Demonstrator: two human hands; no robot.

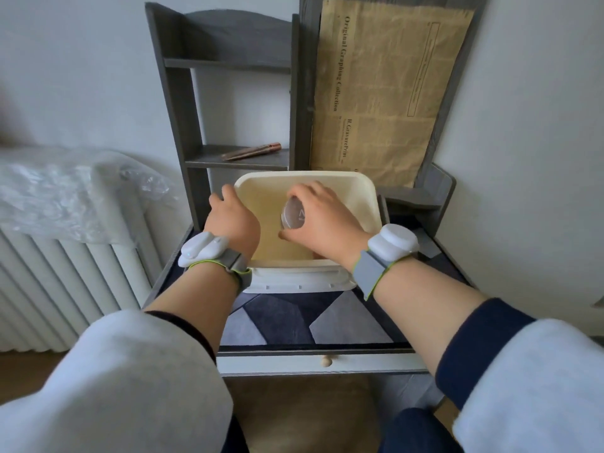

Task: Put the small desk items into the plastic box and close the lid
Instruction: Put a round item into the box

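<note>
A cream plastic box (362, 194) stands open on the small desk, its inside pale yellow. My right hand (323, 220) is over the box's inside and grips a round grey disc-shaped item (293, 214) on edge between thumb and fingers. My left hand (232, 219) rests on the box's left rim, fingers curled over the edge. A white lid-like piece (300, 281) lies flat against the box's near side. Both wrists carry white bands with grey straps.
A dark grey shelf unit (183, 125) stands behind the box, with a copper-coloured pen (253, 151) on its lower shelf. A brown printed paper sheet (385, 93) leans at the back right. A grey-blue patterned mat (327, 318) covers the desk. A white radiator (65, 282) is at left.
</note>
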